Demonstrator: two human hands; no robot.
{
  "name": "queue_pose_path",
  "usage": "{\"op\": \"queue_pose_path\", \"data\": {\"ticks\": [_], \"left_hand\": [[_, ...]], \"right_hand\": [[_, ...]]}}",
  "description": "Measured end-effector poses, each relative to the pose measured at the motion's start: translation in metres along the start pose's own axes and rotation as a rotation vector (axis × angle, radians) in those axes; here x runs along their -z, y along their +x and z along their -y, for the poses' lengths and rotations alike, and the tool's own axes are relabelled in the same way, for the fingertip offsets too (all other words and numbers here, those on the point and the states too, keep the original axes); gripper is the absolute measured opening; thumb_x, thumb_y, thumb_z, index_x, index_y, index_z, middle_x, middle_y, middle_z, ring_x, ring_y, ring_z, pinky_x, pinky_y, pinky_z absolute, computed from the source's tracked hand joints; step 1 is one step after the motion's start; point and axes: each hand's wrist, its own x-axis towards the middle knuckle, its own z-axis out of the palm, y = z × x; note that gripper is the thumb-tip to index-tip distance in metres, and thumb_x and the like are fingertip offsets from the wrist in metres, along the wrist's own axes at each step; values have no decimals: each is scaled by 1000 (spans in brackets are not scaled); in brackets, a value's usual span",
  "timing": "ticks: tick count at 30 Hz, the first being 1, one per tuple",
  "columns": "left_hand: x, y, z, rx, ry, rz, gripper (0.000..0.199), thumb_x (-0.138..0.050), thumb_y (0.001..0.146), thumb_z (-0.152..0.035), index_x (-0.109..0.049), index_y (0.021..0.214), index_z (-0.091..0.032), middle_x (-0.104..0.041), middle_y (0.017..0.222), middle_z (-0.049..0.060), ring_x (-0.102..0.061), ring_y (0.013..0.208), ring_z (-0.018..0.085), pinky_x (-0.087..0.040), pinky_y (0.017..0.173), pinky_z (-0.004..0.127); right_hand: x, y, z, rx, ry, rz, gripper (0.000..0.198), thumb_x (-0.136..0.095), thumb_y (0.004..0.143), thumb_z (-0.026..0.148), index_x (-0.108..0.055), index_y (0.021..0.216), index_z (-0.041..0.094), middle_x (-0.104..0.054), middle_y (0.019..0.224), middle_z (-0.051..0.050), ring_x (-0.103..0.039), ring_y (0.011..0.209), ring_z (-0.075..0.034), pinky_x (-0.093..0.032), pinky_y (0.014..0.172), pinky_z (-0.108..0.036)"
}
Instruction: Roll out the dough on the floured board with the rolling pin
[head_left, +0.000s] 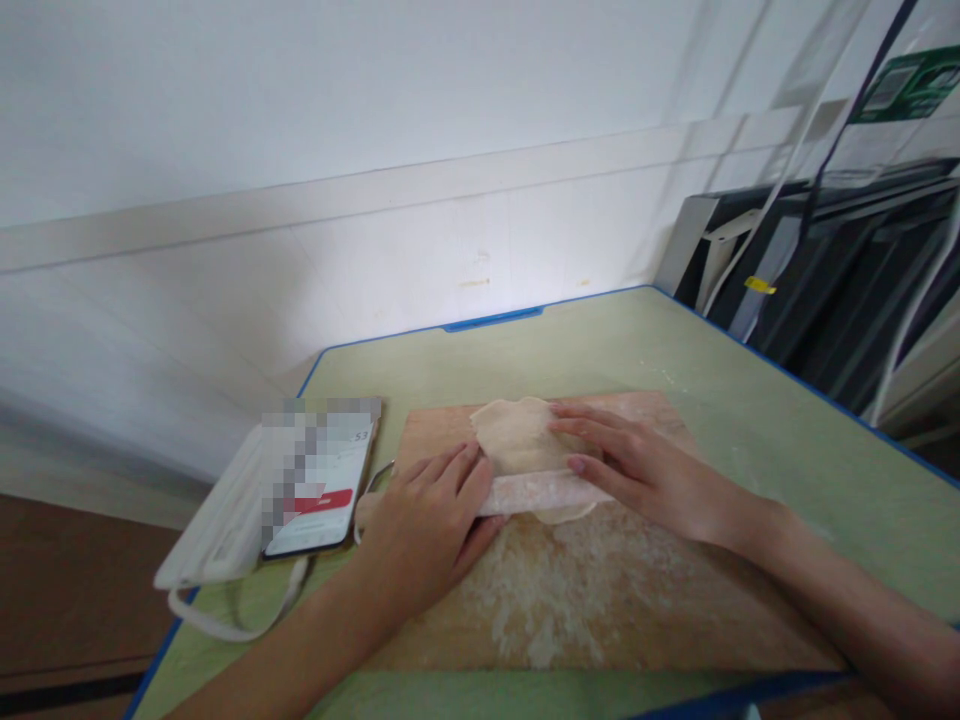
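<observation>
A pale, flattened sheet of dough (517, 432) lies on a floured wooden board (540, 620). Across its near part rests a flour-dusted rolling pin (536, 492), with a strip of dough showing on the near side. My left hand (431, 510) is wrapped over the pin's left portion, thumb on the near side, and the pin's tip sticks out past it. On the dough's right part lie the stretched fingers of my right hand (637, 465). Its thumb touches the pin, whose right end is hidden under that hand.
Left of the board, a phone (322, 520) with a lit screen lies against a white case with a strap (225, 530). The green table (600, 340) has a blue edge and meets a white wall. Dark panels (847, 260) and cables stand at the right.
</observation>
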Motion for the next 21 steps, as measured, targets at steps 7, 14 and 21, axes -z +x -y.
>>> {"op": "queue_pose_path", "data": {"ticks": [7, 14, 21], "left_hand": [[-1, 0, 0, 7, 8, -8, 29, -46, 81, -32, -54, 101, -13, -59, 111, 15, -57, 96, 27, -49, 77, 41], [-1, 1, -1, -4, 13, -20, 30, -49, 80, -32, -54, 102, -12, -59, 110, 16, -57, 96, 28, -49, 77, 42], [-1, 0, 1, -15, 11, -37, 30, -50, 80, -32, -54, 100, -10, -59, 110, 17, -58, 96, 28, -50, 78, 41]], "right_hand": [[0, 0, 0, 5, 5, -11, 47, -34, 89, 45, -48, 123, 15, -44, 133, -11, -36, 123, -21, -30, 102, -42], [-3, -3, -1, 9, -58, 10, 48, -33, 90, 44, -44, 127, 16, -41, 136, -8, -33, 126, -20, -27, 104, -41], [1, -12, 9, 163, -200, -30, 45, -29, 92, 36, -40, 130, 14, -36, 138, -11, -25, 129, -21, -25, 103, -47]]}}
